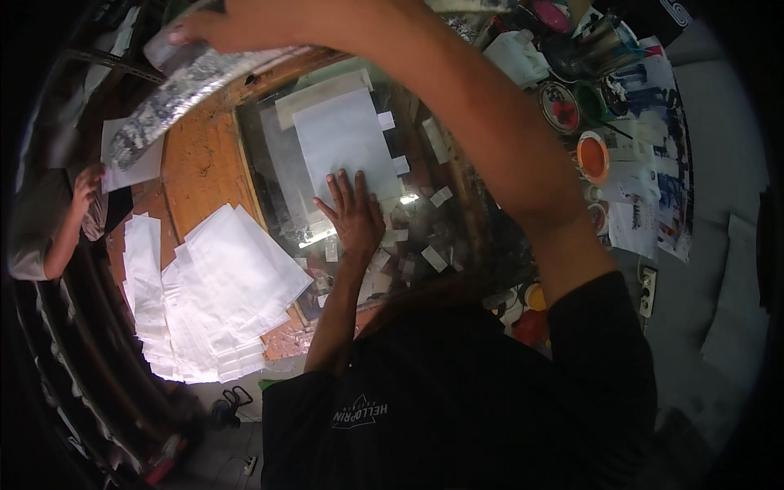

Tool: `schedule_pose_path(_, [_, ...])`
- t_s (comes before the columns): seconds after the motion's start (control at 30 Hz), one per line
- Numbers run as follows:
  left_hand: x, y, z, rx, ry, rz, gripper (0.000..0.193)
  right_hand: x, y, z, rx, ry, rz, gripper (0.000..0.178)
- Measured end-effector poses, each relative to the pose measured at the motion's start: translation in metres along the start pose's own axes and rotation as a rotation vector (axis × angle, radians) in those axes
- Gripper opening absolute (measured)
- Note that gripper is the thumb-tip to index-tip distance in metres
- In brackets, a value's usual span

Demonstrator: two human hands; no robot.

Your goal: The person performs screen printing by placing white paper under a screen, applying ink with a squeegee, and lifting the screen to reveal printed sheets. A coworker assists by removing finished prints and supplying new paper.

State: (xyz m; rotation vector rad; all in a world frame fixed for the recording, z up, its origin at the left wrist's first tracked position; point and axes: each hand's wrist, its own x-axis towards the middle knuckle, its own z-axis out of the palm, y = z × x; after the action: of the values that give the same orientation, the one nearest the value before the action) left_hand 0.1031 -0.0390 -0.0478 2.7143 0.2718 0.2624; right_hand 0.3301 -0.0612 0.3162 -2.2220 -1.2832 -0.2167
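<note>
My left hand [355, 214] lies flat with its fingers spread on the lower part of a white sheet [347, 135]. The sheet rests on a glossy glass-like surface [278, 184], over another pale sheet [359, 80] whose edge shows behind it. My right arm reaches across the top of the view, and my right hand [200, 31] is closed on the far end of a raised, tilted frame [192, 90]. That frame has a speckled silver, paint-stained edge. My right fingers are only partly visible. Small pale tabs [385, 122] sit along the sheet's right side.
A fanned stack of white paper bags or sheets [237, 261] lies left on the wooden table [196, 175]. Another person's hand [87, 186] holds a white sheet [147, 167] at far left. Open paint pots [592, 157] crowd the right. Tape scraps [434, 259] dot the glass.
</note>
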Motion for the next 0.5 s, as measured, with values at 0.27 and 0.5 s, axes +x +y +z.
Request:
schedule_pose_path(0.27, [-0.06, 0.025, -0.125, -1.69, 0.437, -0.553, 0.055, -0.154, -0.017, 0.119, -0.028, 0.012, 0.118, 0.044])
schedule_pose_path(0.5, [-0.076, -0.015, -0.078, -1.769, 0.093, -1.385, 0.056, -0.111, 0.128, 0.243, -0.068, -0.164, 0.204, 0.039])
